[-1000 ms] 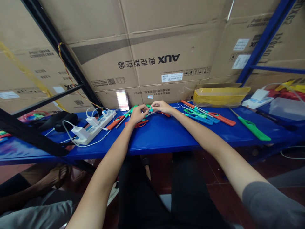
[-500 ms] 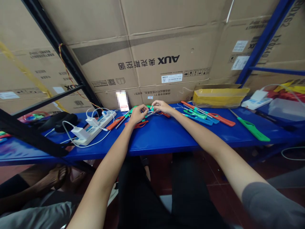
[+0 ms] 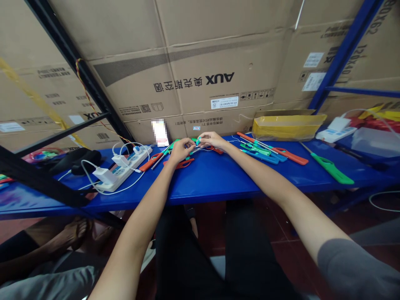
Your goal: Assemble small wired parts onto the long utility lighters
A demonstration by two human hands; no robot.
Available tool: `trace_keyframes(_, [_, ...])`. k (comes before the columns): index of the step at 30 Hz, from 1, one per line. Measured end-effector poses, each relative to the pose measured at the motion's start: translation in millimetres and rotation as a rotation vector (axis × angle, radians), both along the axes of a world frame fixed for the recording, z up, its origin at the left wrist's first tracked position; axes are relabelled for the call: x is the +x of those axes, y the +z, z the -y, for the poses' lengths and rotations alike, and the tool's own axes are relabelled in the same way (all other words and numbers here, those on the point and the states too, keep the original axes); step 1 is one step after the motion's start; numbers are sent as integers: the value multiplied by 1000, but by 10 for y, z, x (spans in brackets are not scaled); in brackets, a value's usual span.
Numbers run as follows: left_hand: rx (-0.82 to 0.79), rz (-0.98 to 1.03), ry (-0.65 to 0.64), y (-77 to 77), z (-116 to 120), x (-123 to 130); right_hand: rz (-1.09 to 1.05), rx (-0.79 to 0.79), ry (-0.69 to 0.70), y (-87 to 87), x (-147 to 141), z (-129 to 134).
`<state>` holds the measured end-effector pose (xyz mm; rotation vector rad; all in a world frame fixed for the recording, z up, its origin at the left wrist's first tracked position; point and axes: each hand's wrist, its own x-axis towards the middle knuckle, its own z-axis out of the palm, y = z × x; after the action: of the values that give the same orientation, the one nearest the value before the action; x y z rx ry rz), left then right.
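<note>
Over the back middle of the blue shelf, my right hand [image 3: 210, 139] pinches a small green piece [image 3: 198, 141]. My left hand [image 3: 183, 150] is just left of it, its fingers curled together; what they hold is too small to make out. Beneath and beside the hands lie thin metal rods and wires, a red-orange lighter handle [image 3: 184, 163] and another red piece [image 3: 215, 149]. An orange lighter [image 3: 151, 161] is to the left. On the right rest several lighters, among them a blue one [image 3: 265, 157] and an orange one [image 3: 290, 156].
A power strip [image 3: 125, 168] with white chargers and cables is on the left. A bright phone [image 3: 160, 133] leans on the cardboard [image 3: 200, 50] behind. A yellow-taped box [image 3: 289, 127] and a green lighter [image 3: 333, 170] are at right. A person's foot shows lower left.
The small green piece in my right hand has tilted and moved slightly left, towards my left hand. The view has shifted a little.
</note>
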<state>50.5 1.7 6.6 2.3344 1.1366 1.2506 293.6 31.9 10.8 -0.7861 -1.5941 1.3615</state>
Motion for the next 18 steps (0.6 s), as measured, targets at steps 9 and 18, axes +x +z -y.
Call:
trace_keyframes(9, [14,21,23,-2,-8,-8,-43,-45,3,-30,-20,0])
trace_keyframes(18, [-6,18,30,4,11,-4,6,-29,20,10,-20,64])
